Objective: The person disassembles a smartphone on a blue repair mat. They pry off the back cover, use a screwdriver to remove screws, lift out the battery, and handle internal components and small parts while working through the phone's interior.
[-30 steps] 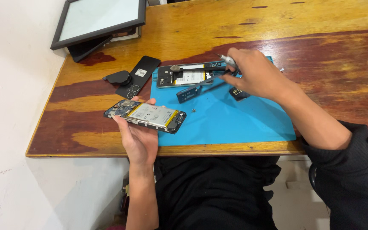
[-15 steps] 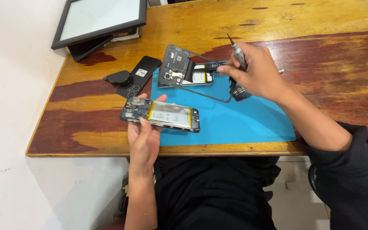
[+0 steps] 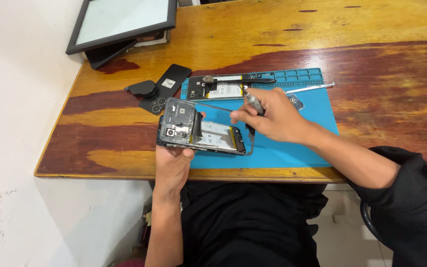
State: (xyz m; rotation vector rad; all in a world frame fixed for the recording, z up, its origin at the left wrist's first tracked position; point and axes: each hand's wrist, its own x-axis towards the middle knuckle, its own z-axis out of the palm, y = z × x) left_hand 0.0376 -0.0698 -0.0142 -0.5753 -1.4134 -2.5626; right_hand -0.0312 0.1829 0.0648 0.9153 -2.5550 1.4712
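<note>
The opened phone (image 3: pixel 201 133) sits at the near edge of the blue mat (image 3: pixel 302 143), back cover off, with its battery and circuit board bare. The left hand (image 3: pixel 173 165) grips it from below at 6 o'clock, fingers wrapped around the camera end. The right hand (image 3: pixel 273 116), at 3 o'clock of the phone, has its fingers pinched narrow around a small screwdriver (image 3: pixel 251 101) and a thin dark frame. The phone looks light and stiff but fragile inside, so the outer edges seem the safest hold. At 12 o'clock lies 1 more phone part (image 3: pixel 226 89), and at 11 o'clock a black back cover (image 3: pixel 166 89).
</note>
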